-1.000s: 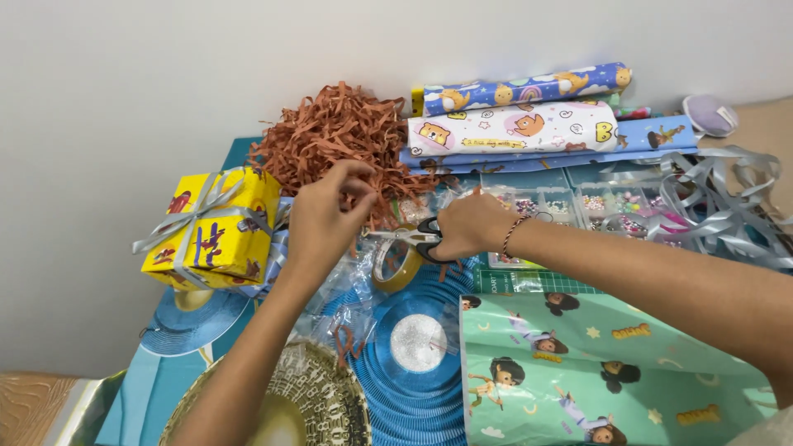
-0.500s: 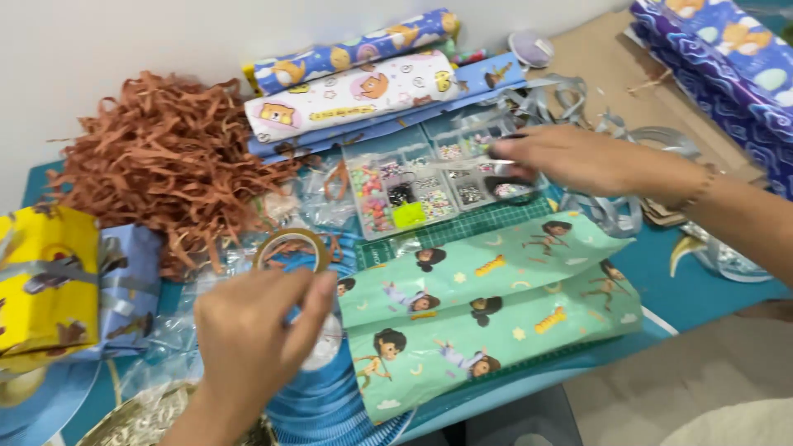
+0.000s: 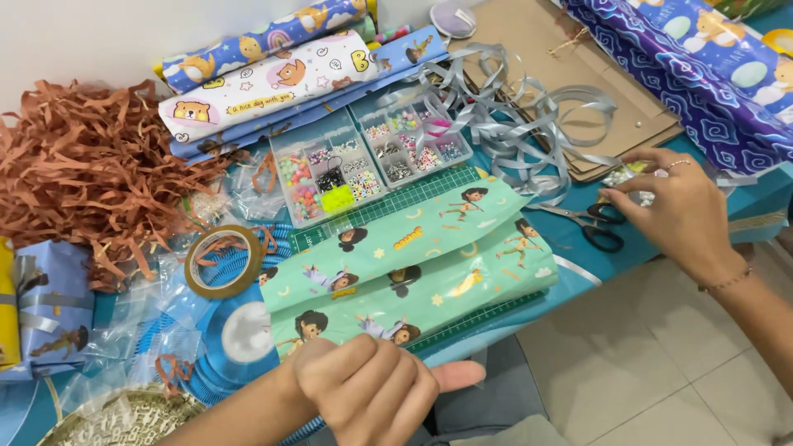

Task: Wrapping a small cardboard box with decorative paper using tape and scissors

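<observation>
Green wrapping paper (image 3: 413, 264) with cartoon children lies folded on the table. The left hand (image 3: 368, 392) rests at its near edge, fingers curled and thumb stretched out, pinching the paper border. Right of the paper, the right hand (image 3: 681, 211) has its fingers bent around a small shiny packet (image 3: 628, 177), just beside the black scissors (image 3: 591, 227). Left of the paper lies a tape roll (image 3: 223, 260).

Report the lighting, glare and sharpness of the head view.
Head view: even, soft light, faint shadows; mild sheen on the silver ribbon and bead box; table sharp; left hand at the near edge slightly soft; right hand clear.
</observation>
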